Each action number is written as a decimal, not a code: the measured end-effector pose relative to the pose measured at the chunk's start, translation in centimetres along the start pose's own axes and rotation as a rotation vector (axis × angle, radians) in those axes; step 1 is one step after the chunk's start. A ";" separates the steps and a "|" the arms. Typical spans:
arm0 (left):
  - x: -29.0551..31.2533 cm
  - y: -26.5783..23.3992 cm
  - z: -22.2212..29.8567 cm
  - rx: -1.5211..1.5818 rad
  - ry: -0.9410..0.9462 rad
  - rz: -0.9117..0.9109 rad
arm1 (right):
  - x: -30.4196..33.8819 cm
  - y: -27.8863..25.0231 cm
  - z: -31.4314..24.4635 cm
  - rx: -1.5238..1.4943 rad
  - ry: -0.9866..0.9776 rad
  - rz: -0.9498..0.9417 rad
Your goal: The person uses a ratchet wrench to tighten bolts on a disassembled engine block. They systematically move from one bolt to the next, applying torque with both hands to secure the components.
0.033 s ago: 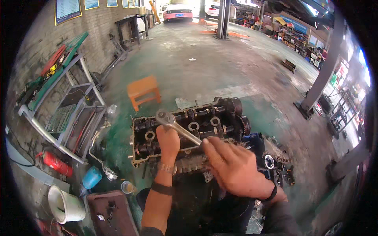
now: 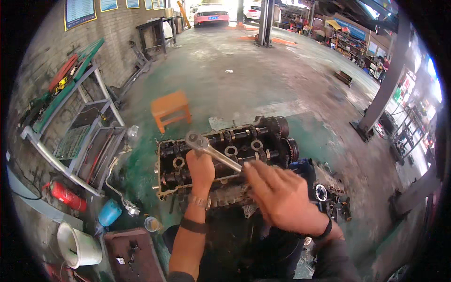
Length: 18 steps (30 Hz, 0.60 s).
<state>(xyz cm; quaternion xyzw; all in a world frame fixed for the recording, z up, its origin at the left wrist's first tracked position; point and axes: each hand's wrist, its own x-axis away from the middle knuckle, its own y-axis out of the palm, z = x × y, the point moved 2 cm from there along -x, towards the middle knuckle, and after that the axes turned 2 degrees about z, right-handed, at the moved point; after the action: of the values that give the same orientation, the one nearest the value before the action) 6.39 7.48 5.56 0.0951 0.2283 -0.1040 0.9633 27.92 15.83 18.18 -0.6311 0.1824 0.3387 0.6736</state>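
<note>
A silvery ratchet wrench (image 2: 218, 156) lies slantwise over an engine cylinder head (image 2: 225, 199). Its round head is at the upper left and its handle runs down to the right. My right hand (image 2: 282, 197) is closed around the dark handle end. Directly under the ratchet's head, my left hand (image 2: 200, 174) is closed in a fist above the cylinder head; what its fingers wrap is hidden. Camshafts with bearing caps run along the cylinder head, and two toothed cam sprockets (image 2: 290, 151) sit at its right end.
An orange stool (image 2: 170, 109) stands beyond the cylinder head. To the left are a tool cart (image 2: 61, 160), a red fire extinguisher (image 2: 68, 196), a white bucket (image 2: 80, 246), a brown tray (image 2: 136, 263) and a cup (image 2: 152, 224). Engine parts (image 2: 329, 188) lie on the right.
My right hand and the handle end have shifted very slightly to the right. My left hand stays where it was.
</note>
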 end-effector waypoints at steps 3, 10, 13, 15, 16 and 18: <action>0.2 -0.3 -0.9 0.031 -0.048 -0.027 | -1.1 0.4 1.8 0.028 0.040 -0.009; 0.3 -0.3 -1.2 0.171 -0.141 -0.015 | -5.4 4.3 6.5 0.110 0.075 -0.041; 0.2 -0.6 -1.0 0.091 -0.209 -0.061 | -8.5 7.6 8.8 0.115 0.119 -0.116; 0.2 -0.8 -0.7 0.005 -0.236 -0.101 | -11.1 10.4 9.6 0.111 0.131 -0.117; 0.2 -0.8 -0.5 -0.024 -0.242 -0.118 | -12.3 11.8 9.6 0.104 0.091 -0.077; 0.0 -0.7 0.0 -0.027 -0.244 -0.127 | -14.7 14.4 9.2 0.099 0.018 -0.010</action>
<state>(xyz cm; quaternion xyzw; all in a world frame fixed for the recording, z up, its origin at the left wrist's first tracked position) 6.22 6.79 5.42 0.0543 0.1162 -0.1727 0.9766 6.01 21.12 18.89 -0.6009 0.2020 0.3203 0.7039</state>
